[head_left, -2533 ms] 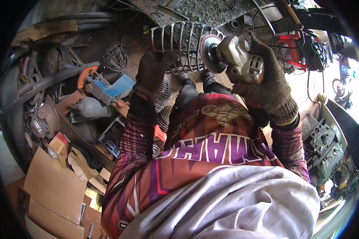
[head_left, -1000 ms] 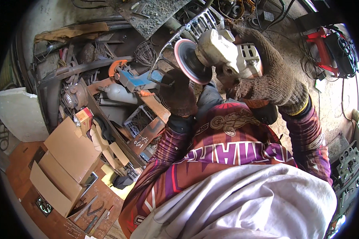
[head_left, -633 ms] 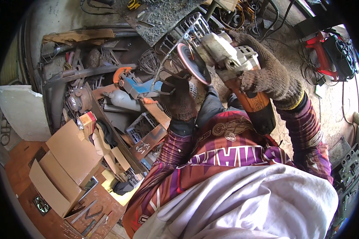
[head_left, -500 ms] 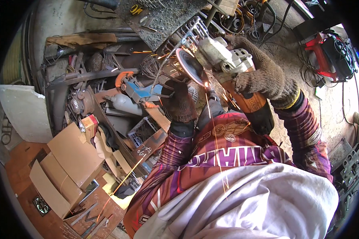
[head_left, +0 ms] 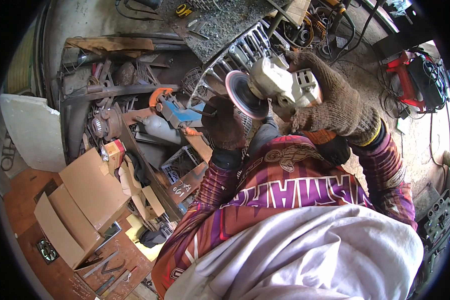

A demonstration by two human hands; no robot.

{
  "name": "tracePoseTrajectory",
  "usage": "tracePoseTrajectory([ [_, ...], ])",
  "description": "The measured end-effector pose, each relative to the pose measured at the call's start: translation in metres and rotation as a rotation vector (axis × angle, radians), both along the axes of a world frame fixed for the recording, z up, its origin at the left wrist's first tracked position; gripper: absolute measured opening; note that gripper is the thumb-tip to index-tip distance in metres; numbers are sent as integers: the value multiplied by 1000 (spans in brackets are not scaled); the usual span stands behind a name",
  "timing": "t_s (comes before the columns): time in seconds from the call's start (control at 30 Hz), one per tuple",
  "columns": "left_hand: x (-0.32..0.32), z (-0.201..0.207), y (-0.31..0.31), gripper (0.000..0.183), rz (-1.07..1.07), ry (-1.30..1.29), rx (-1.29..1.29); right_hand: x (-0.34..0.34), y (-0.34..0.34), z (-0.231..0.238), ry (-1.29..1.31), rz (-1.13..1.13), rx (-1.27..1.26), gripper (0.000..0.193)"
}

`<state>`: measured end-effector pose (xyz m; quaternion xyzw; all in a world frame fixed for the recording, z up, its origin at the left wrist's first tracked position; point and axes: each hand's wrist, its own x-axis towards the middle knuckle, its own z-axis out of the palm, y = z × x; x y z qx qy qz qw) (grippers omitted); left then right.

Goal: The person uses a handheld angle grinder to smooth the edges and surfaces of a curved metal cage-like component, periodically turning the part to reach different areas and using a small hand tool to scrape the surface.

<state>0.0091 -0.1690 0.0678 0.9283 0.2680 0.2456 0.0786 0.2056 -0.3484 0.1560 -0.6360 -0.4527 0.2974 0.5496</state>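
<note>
My right hand point(head_left: 330, 100), in a brown knit glove, is wrapped round an angle grinder point(head_left: 280, 80) with a pale metal head and an orange and black body. Its round disc point(head_left: 244, 94), dark with a pinkish rim, faces left, close to a grey slatted metal frame point(head_left: 245, 47). That frame leans up against the edge of a rubble-covered metal tabletop. Closed on the frame's near end is my left hand point(head_left: 225, 122), in a dark, dirty glove; its fingertips are partly hidden in shadow. No sparks show at the disc.
Left of my hands are a blue and orange tool point(head_left: 177, 114), a grey bottle point(head_left: 160, 129) and heaped scrap metal. An open cardboard box point(head_left: 92, 195) stands lower left. A red and black machine point(head_left: 407, 82) with cables sits at the right. The grit-covered tabletop point(head_left: 220, 22) is ahead.
Sparks that streamed from the disc are gone. The grinder has shifted slightly right and down, and more of the frame's slats show. My left hand keeps its hold.
</note>
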Motion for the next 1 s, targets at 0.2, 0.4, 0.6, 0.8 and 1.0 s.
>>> tracePoseTrajectory([
  [0.2, 12, -1, -1, 37, 117, -314, -690, 7, 18, -5, 385, 32, 93, 77],
  [0.4, 5, -27, 14, 35, 19, -403, -541, 11, 25, -13, 541, 79, 96, 77],
  [0.6, 20, 9, 11, 28, 37, 54, 66, 16, 33, -6, 245, 47, 28, 75],
  [0.8, 13, 8, 19, 14, -46, -94, -4, 2, 32, 8, 61, -66, -15, 74],
  [1.0, 11, 8, 16, 24, -32, -94, 1, -2, 32, 10, 168, -38, -14, 84],
])
